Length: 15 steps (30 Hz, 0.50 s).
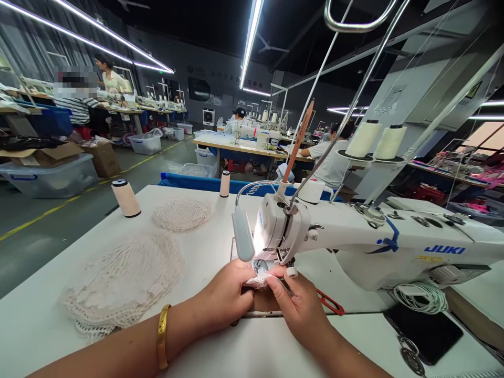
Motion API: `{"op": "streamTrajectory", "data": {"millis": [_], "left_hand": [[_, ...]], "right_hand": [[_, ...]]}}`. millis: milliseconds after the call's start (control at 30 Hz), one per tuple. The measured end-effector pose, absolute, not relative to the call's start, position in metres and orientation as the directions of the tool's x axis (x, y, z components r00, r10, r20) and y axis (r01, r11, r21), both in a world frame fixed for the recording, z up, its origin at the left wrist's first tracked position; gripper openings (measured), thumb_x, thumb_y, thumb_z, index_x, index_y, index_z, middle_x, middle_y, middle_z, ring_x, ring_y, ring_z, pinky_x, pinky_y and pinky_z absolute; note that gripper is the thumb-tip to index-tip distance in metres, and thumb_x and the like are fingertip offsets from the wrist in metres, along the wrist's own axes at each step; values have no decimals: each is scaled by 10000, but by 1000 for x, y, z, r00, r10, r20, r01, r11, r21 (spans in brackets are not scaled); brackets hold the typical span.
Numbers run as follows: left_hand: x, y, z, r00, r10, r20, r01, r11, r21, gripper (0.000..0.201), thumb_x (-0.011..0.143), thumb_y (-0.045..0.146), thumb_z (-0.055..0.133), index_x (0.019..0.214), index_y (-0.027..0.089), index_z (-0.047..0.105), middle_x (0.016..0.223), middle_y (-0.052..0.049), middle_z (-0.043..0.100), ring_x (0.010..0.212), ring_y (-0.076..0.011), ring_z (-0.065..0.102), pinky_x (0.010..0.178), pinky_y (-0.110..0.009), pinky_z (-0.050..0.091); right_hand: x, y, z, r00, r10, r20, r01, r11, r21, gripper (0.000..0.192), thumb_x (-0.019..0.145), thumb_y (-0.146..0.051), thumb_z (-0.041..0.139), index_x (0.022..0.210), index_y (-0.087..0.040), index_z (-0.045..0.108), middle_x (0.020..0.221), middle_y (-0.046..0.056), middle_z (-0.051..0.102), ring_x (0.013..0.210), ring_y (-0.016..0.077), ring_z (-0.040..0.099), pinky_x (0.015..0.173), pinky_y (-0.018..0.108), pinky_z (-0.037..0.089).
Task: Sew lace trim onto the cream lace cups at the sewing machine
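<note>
Both my hands are at the needle area of a white sewing machine (pixel 271 223). A small piece of white lace fabric (pixel 258 281) lies between them, just in front of the presser foot. My left hand (pixel 230 294) pinches its left side, with a gold bangle on the wrist. With thumb and fingers, my right hand (pixel 297 299) grips the right side. The needle tip is hidden by glare and fingers. On the table to the left rest a large stack of lace pieces (pixel 126 278) and a smaller lace pile (pixel 183 214).
Two thread cones stand on the table, a near thread cone (pixel 126 198) and a farther thread cone (pixel 224 184). Red-handled snips (pixel 331 303) lie right of my right hand. A black phone (pixel 427 331) and coiled white cable (pixel 421 297) are farther right. Co-workers sit at machines beyond.
</note>
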<state>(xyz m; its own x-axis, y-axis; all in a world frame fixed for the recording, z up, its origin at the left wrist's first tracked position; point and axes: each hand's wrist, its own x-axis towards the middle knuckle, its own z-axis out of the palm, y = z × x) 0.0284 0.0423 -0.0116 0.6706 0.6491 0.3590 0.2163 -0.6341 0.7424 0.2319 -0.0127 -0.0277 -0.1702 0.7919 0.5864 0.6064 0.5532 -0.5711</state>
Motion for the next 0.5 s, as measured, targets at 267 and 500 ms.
{"op": "streamTrajectory", "data": {"millis": [267,500], "left_hand": [[28,39,-12,675,673,301,168,-538,826,230,767,108,588,628,181,419,764,14,549,786,-155,526,696,-249,378],[29,32,-4,658,702,273,124,-459,880,319,828,181,643,610,184,410,729,25,515,741,-142,499,659,-256,357]], "right_hand": [[232,-13,-28,-157,751,642,613,583,-533,228,1138,-292,523,958,-255,659,813,-42,741,699,149,708,675,236,530],[233,-17,-25,-196,777,598,606,576,-549,268,1165,-344,498,960,-258,647,824,-30,750,688,156,703,629,246,510]]}}
